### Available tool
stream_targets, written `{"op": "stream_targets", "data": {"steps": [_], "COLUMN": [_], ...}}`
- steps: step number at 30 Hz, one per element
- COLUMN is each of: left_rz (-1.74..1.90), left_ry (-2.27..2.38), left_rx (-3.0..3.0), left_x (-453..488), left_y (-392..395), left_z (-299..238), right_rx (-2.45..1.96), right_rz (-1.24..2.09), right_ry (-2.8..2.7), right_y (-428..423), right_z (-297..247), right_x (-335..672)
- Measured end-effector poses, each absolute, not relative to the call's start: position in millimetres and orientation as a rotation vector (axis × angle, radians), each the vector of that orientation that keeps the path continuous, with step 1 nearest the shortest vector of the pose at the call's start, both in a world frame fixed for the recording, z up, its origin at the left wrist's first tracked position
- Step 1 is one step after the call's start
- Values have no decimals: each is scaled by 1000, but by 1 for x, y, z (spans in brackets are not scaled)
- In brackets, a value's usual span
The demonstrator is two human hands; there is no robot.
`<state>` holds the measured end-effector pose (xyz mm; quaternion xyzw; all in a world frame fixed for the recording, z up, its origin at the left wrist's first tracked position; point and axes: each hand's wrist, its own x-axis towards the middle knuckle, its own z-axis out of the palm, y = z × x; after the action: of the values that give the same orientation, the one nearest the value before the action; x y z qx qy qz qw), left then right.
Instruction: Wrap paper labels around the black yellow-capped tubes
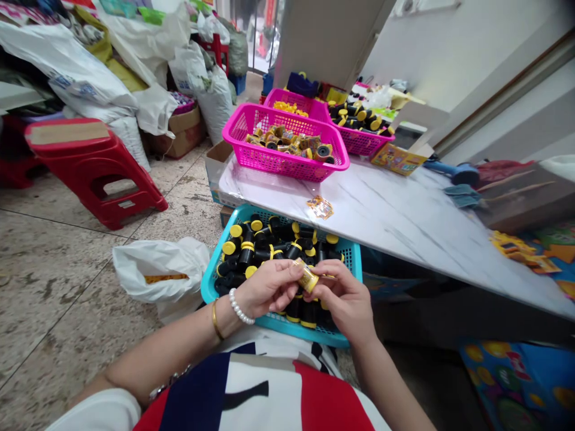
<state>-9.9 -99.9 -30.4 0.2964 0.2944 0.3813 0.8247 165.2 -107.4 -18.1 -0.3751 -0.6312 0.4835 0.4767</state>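
Note:
My left hand (269, 288) and my right hand (345, 298) meet over a turquoise basket (207, 286) on my lap. Both pinch one small cylinder wrapped in a gold label (307, 278), held between the fingertips. The basket is filled with several black cylinders with yellow caps (260, 244). My left wrist wears a pearl bracelet and a gold bangle.
A white marble-look table (404, 221) runs right, with a loose gold label (320, 207) on it. Two pink baskets (287, 163) (359, 141) of labelled pieces stand at its far end. A white plastic bag (158, 273) and a red stool (94, 167) are on the floor at left.

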Motion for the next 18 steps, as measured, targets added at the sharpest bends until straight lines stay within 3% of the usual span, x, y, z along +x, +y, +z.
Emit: {"op": "stream_targets", "data": {"steps": [4, 12, 18], "left_rz": [828, 924, 897], "left_ry": [657, 822, 657], "left_rx": [673, 526, 609], "left_x": [-3, 11, -1], "left_y": [-103, -101, -103], "left_z": [-31, -31, -25], "right_rx": [-894, -1004, -884], "right_rz": [1263, 1028, 1166], "right_ry": [-1557, -1588, -1610], "right_y": [-106, -98, -99], "right_z": [-20, -34, -22], "right_x": [165, 158, 163]}}
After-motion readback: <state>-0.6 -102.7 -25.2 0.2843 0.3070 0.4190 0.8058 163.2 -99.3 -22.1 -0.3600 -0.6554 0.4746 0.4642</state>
